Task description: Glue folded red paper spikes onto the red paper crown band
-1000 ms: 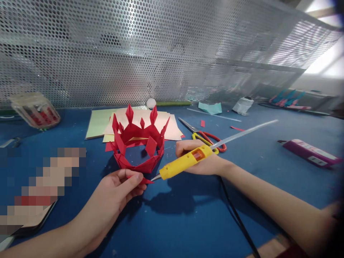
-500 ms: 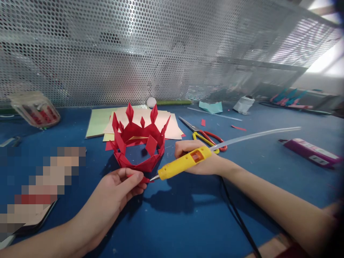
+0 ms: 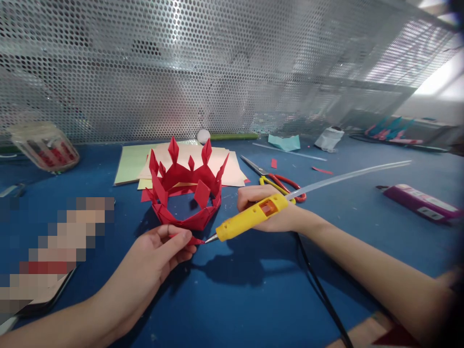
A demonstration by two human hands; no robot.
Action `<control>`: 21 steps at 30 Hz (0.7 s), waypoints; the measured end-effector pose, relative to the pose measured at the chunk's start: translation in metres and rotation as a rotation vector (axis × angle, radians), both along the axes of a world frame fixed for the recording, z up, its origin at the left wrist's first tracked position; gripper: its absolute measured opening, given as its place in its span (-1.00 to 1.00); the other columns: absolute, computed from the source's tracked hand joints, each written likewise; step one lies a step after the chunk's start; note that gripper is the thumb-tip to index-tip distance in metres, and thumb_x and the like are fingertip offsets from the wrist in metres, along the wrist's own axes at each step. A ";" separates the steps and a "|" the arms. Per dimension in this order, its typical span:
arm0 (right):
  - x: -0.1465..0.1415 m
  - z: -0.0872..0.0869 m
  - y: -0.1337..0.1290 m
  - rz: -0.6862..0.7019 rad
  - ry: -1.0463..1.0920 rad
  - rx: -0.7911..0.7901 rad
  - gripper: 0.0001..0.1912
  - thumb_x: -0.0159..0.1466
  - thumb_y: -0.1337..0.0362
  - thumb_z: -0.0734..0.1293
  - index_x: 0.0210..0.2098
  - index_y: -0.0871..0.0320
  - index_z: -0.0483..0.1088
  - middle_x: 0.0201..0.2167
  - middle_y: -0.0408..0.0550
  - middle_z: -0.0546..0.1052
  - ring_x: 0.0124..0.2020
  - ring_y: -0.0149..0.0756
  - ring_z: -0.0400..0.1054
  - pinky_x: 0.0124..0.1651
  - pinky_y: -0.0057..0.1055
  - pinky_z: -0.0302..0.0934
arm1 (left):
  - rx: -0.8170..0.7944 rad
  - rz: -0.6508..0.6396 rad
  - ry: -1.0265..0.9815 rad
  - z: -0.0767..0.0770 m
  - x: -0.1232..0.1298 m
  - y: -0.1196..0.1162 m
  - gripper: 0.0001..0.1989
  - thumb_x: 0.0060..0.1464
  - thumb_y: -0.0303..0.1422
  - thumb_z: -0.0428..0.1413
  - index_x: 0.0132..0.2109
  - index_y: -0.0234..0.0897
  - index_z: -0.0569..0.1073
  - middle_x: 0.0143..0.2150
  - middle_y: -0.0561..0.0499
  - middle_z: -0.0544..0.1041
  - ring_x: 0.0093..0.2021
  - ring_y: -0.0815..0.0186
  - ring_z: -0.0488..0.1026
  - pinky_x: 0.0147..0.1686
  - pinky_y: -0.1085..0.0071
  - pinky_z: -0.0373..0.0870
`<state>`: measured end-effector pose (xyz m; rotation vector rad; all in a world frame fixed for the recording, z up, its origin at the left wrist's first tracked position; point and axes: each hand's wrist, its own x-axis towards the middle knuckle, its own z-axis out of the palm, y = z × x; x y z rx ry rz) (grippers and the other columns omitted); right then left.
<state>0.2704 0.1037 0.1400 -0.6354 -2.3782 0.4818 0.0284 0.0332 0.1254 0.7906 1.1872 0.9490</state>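
Note:
Between the thumb and fingers of my left hand (image 3: 165, 253) is a small folded red paper piece (image 3: 196, 240), its pointed end sticking out to the right. My right hand (image 3: 264, 208) is closed round a yellow hot glue gun (image 3: 250, 220) with a clear glue stick (image 3: 348, 176) jutting from its back. The gun's metal nozzle is at the tip of the paper piece; I cannot tell whether they touch. Just behind my left hand stands a red paper crown (image 3: 188, 222) with diamond-shaped points.
Behind the crown lie stacked coloured paper sheets (image 3: 228, 169). Scissors (image 3: 275, 181) rest beyond my right hand, with a purple box cutter (image 3: 420, 203) farther right. A jar (image 3: 45, 147) stands at the back left. A black cord (image 3: 319, 285) trails from the gun.
The glue gun has shifted slightly right and up, and its nozzle sits nearer the end of the paper piece. My left hand keeps its hold, nearly still.

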 end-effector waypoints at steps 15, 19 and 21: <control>0.000 0.000 0.000 0.003 0.014 -0.002 -0.89 0.11 0.39 0.35 -0.51 0.19 0.31 -0.55 -0.17 0.40 -0.53 -0.51 0.25 -0.45 -0.56 0.15 | 0.010 -0.008 -0.006 -0.001 0.000 0.002 -0.78 -0.11 -0.20 0.29 -0.44 -0.27 0.52 -0.45 0.09 0.50 -0.40 0.48 0.39 -0.36 0.63 0.35; 0.001 0.001 -0.001 -0.002 0.019 -0.018 -0.89 0.10 0.38 0.36 -0.51 0.19 0.32 -0.54 -0.15 0.42 -0.53 -0.49 0.27 -0.45 -0.54 0.16 | 0.007 -0.008 -0.004 0.000 0.000 0.001 -0.77 -0.13 -0.20 0.30 -0.43 -0.27 0.52 -0.45 0.09 0.49 -0.41 0.48 0.39 -0.35 0.61 0.35; 0.000 0.000 -0.001 0.014 0.018 -0.026 -0.89 0.10 0.39 0.36 -0.51 0.19 0.32 -0.54 -0.15 0.42 -0.52 -0.49 0.27 -0.45 -0.54 0.17 | 0.009 -0.015 0.001 0.001 0.000 0.000 -0.78 -0.11 -0.21 0.30 -0.42 -0.27 0.52 -0.45 0.09 0.49 -0.41 0.48 0.38 -0.34 0.60 0.35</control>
